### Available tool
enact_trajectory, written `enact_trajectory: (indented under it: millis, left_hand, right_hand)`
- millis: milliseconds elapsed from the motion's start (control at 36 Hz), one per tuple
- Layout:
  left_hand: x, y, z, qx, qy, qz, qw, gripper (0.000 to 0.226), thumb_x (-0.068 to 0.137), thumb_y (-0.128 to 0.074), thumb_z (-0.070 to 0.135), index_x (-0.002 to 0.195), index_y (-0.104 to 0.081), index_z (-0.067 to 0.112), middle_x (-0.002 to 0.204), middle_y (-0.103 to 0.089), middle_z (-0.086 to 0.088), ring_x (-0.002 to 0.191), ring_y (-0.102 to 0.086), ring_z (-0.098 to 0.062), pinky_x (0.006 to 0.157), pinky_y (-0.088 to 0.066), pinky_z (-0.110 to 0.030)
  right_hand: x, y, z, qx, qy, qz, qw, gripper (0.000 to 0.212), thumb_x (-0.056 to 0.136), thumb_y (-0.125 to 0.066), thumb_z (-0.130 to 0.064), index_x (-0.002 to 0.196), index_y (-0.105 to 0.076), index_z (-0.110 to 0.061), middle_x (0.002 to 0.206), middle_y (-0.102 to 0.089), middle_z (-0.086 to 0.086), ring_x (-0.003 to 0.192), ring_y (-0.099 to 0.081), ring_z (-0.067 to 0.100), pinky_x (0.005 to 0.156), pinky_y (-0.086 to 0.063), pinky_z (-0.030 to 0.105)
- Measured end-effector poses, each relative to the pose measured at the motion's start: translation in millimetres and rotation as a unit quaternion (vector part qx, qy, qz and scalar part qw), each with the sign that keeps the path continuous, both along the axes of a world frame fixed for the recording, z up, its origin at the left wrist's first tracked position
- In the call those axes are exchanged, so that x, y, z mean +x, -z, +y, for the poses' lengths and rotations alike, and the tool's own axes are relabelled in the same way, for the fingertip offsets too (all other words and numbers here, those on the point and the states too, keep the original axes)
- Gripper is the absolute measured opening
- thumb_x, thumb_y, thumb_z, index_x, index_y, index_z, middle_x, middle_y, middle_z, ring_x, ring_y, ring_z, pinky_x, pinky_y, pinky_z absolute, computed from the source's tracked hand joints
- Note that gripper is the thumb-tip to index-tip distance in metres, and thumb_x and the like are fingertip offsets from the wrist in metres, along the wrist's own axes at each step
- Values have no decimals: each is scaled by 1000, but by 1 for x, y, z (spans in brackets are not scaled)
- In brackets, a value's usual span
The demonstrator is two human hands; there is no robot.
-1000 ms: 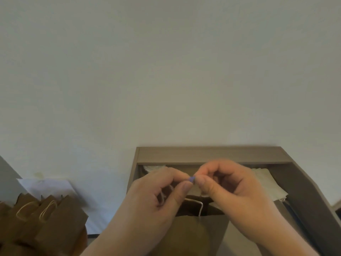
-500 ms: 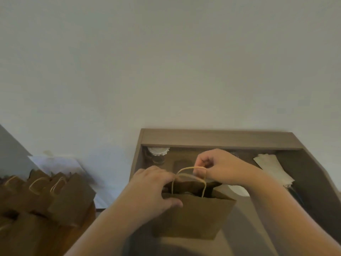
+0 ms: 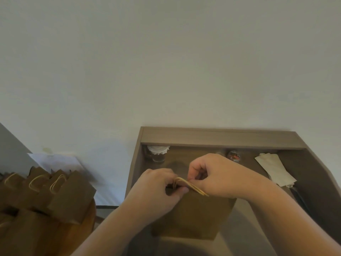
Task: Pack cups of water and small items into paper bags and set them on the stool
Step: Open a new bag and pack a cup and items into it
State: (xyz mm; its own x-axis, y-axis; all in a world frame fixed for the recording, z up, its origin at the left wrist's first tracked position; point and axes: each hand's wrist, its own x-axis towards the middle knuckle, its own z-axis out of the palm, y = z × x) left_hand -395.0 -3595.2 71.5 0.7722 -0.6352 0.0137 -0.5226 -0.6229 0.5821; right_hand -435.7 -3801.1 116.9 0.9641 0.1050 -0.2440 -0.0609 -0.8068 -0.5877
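- The paper bag [image 3: 193, 217] stands upright at lower centre of the frame on the desk [image 3: 221, 137]. It sits inside the desk's left side wall and below its raised back ledge.
- Bare desk surface lies to the right of the bag and below it. A narrow gap separates the desk's left wall from the stool [image 3: 90, 215] at lower left.
- The left hand [image 3: 156, 187] has curled fingers and its thumb pinches the handles [image 3: 191, 185] at the bag's mouth.
- The right hand [image 3: 217, 176] has its fingers folded in and grasps the same handles from the right, pressing them flat together.
- Packed bags [image 3: 70, 198] crowd the stool in a row, handles up, leaving little of its top showing. A white sheet [image 3: 55, 161] leans behind them.
- Above the hands, along the ledge, stand a jar [image 3: 158, 153] with a frilled white cover and a small glass item [image 3: 234, 156], too blurred to name. Pale folded napkins [image 3: 275, 169] lie at right.
- The bags are matte brown paper with creased sides and thin pale twine loops. The desk is grey-brown wood grain and the wall [image 3: 166, 61] is plain.
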Motion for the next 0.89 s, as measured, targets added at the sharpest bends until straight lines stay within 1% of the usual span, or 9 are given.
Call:
enact_trajectory:
  millis: [83, 139, 194, 250, 306, 472, 750, 806, 889]
  left_hand:
    - [1, 1, 0, -10, 2, -5, 1000, 22, 92, -69, 56, 73, -58, 56, 80, -64, 27, 87, -61, 2, 77, -50, -14]
    - [1, 1, -1, -15, -3, 6, 1000, 16, 92, -69, 55, 77, -63, 52, 81, -65, 26, 87, -62, 0, 79, -54, -17]
    - [1, 3, -2, -21, -9, 14, 1000, 12, 92, -70, 53, 84, -71, 45, 82, -66, 24, 86, -63, -1, 80, -57, -18]
    - [2, 5, -2, -25, -14, 15, 999, 16, 92, -70, 53, 90, -77, 38, 83, -67, 23, 86, -63, -1, 80, -58, -20]
    - [3, 6, -1, -24, -15, 14, 999, 19, 92, -69, 53, 94, -79, 36, 85, -68, 23, 87, -64, 0, 82, -58, -20]
    - [5, 9, -2, -20, -12, 31, 999, 19, 92, -70, 52, 99, -79, 37, 90, -70, 23, 90, -66, -2, 86, -59, -23]
    - [6, 10, -3, -23, -15, 30, 999, 16, 92, -71, 50, 99, -79, 38, 89, -69, 24, 89, -65, -1, 86, -59, -23]
    - [7, 9, -3, -26, -19, 33, 999, 17, 92, -71, 52, 98, -79, 37, 89, -69, 23, 90, -65, -2, 86, -59, -23]
    - [7, 9, -3, -27, -23, 30, 999, 20, 91, -71, 54, 98, -78, 37, 89, -69, 22, 90, -65, -2, 86, -59, -23]
  right_hand:
    - [-1, -2, -1, 1, 10, -6, 1000, 10, 90, -76, -36, 82, -76, -30, 80, -75, -18, 76, -70, 2, 75, -62, 30]
    - [-3, -4, -1, -12, 9, -10, 1000, 9, 89, -75, -38, 82, -75, -31, 81, -74, -18, 77, -70, 2, 76, -62, 31]
    - [-4, -5, 1, -30, 6, -19, 999, 10, 88, -75, -41, 82, -74, -32, 81, -73, -18, 77, -69, 2, 75, -61, 30]
    - [-5, -7, 3, -49, 3, -33, 998, 11, 88, -74, -40, 83, -73, -31, 82, -72, -16, 79, -67, 2, 74, -60, 29]
    - [-5, -8, 4, -62, -2, -40, 997, 10, 89, -73, -39, 84, -72, -30, 83, -72, -15, 80, -67, 2, 75, -60, 28]
    - [-7, -4, 11, -90, -15, -44, 995, 13, 91, -72, -39, 82, -69, -31, 82, -69, -15, 81, -65, 1, 75, -59, 25]
    - [-5, -3, 17, -112, -24, -35, 993, 10, 93, -69, -33, 84, -69, -28, 84, -68, -14, 79, -64, 4, 74, -60, 26]
    - [-5, -5, 14, -108, -22, -39, 993, 10, 92, -69, -35, 84, -69, -29, 83, -68, -15, 81, -64, 3, 75, -61, 29]
    - [-7, -6, 10, -89, -10, -51, 995, 14, 88, -71, -42, 81, -68, -31, 78, -69, -16, 78, -65, 1, 73, -60, 30]
